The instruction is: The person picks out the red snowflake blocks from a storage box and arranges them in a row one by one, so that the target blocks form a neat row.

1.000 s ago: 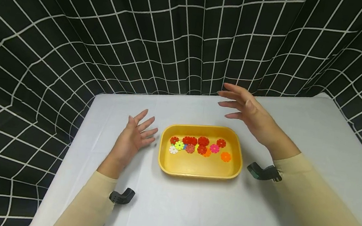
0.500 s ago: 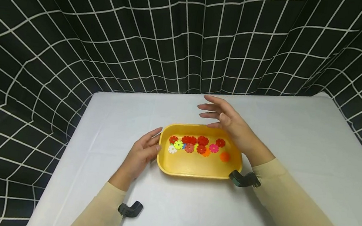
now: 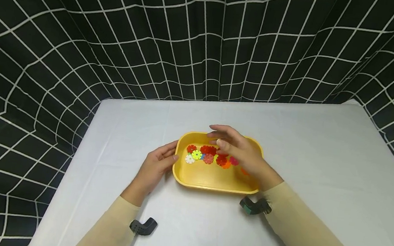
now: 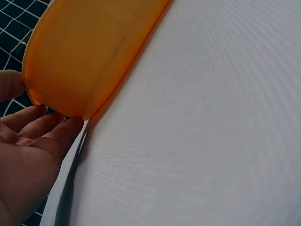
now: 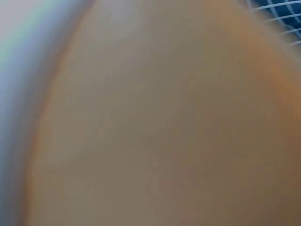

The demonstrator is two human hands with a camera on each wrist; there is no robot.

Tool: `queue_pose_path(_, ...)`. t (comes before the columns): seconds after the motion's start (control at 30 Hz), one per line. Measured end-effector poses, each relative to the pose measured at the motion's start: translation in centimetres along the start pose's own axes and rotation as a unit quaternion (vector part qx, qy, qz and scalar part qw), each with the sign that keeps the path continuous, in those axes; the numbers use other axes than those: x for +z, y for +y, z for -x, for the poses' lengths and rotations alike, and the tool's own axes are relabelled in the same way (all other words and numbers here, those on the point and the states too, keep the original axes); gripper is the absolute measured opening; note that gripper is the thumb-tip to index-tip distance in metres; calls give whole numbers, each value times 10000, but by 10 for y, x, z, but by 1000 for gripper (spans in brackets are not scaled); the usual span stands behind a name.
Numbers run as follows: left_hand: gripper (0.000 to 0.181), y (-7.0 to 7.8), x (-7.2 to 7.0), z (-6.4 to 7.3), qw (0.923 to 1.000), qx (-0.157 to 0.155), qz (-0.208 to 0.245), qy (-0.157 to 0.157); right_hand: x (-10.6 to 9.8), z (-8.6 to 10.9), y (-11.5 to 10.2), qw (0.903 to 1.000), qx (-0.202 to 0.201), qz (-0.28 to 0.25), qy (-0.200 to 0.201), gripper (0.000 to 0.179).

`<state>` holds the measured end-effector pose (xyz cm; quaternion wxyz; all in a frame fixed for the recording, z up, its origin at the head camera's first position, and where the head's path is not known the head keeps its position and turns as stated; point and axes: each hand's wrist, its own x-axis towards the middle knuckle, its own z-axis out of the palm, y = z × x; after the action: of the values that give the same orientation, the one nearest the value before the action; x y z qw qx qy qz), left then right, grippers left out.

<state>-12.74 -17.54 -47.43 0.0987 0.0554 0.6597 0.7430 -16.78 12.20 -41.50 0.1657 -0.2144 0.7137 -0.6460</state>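
Note:
A yellow plastic tray [image 3: 212,182] lies on the white-covered table, holding several notched flower-shaped plastic discs [image 3: 208,158] in red, yellow-green, white, orange, pink and other colours. At its left end my left hand [image 3: 155,167] holds the wall, thumb by the rim and fingers against the outside. The left wrist view shows those fingertips touching the tray [image 4: 89,52]. Over the tray's right half hovers my right hand [image 3: 242,154], fingers loosely bent and thumb apart from them. It covers some discs, and no disc shows in its grasp. A blurred tan surface fills most of the right wrist view.
White cloth covers the table [image 3: 188,227] around the tray. Dark curtains with a white grid [image 3: 192,37] hang behind the table and at both sides. Each sleeve carries a small black wrist device, such as the one on the right [image 3: 256,206].
My left hand has come right to the tray's left end and holds it. My right hand has moved left and down from beyond the tray's right side to above the discs.

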Motion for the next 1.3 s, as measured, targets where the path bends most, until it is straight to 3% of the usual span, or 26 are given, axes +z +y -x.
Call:
queue_pose_path(0.37,51,-4,0,0,9998,9,115,184,3,-14,18,9967,412,652,-242,63)
queue_pose_path(0.63,49,-6,0,1,9993,73,166,336,-4,-28,20,9959,549,676,-262,56)
queue_pose_path(0.87,50,-6,-1,1,9991,-3,225,363,-1,-31,26,9897,735,956,-774,62)
queue_pose_path(1.17,49,-6,-1,1,9991,-46,243,339,6,-30,32,9783,921,1728,-670,44)
queue_pose_path(1.3,50,-6,-1,1,9992,-52,233,334,10,-31,34,9706,748,2205,-614,41)
